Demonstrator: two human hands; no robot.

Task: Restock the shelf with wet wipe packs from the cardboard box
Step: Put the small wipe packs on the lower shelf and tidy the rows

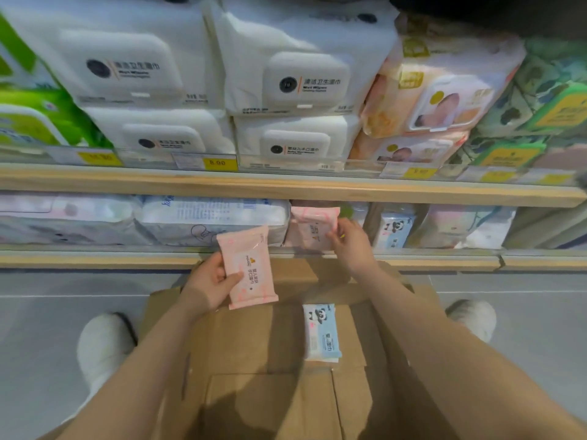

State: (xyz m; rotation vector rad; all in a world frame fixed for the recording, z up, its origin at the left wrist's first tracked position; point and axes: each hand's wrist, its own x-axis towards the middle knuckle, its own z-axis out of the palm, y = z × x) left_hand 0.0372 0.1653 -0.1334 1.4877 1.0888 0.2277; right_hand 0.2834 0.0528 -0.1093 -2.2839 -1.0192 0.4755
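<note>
Pink wet wipe pack (313, 228) goes into the lower shelf (413, 260) gap, pinched by your right hand (351, 246), while your left hand (211, 281) grips another pink pack (249, 266) above the cardboard box (254, 344), ready to follow

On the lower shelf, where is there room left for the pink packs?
Only around the slot where the right hand puts a pink pack, between the white bundle and panda packs. Elsewhere that row looks full. The left hand holds another pink pack.

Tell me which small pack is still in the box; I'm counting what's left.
The blue panda pack, lying loose in the cardboard box. Both pink packs are held: left hand, right hand.
</note>
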